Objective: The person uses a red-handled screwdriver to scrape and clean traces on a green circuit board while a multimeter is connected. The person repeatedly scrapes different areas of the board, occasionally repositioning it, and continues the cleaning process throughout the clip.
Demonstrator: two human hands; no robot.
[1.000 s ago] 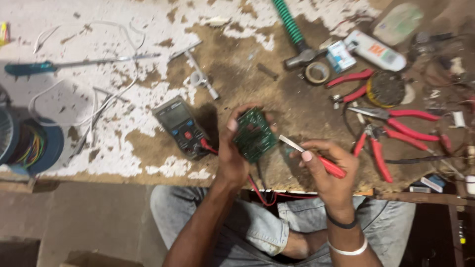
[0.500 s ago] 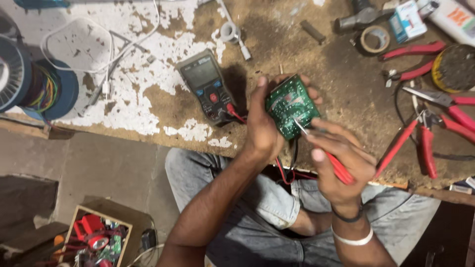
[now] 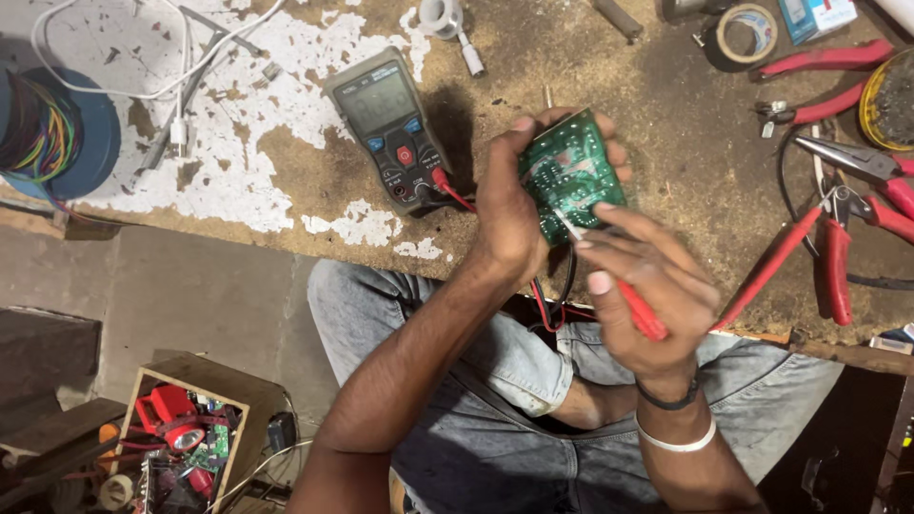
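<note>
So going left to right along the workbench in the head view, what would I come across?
Spool of coloured wires → multimeter → left hand → green circuit board → roll of tape → red-handled pliers.

A grey multimeter point(image 3: 392, 127) lay on the worn workbench point(image 3: 286, 181), left of centre. Red-handled pliers point(image 3: 838, 243) lay at right, a tape roll point(image 3: 745, 33) at far right. A spool of coloured wire point(image 3: 52, 133) sat at far left. A wooden box of parts point(image 3: 181, 433) stood near left.

Worn workbench point(image 3: 286, 181) with multimeter point(image 3: 392, 124), tape roll point(image 3: 745, 33), red-handled pliers point(image 3: 838, 257), white cable point(image 3: 114, 90).
</note>
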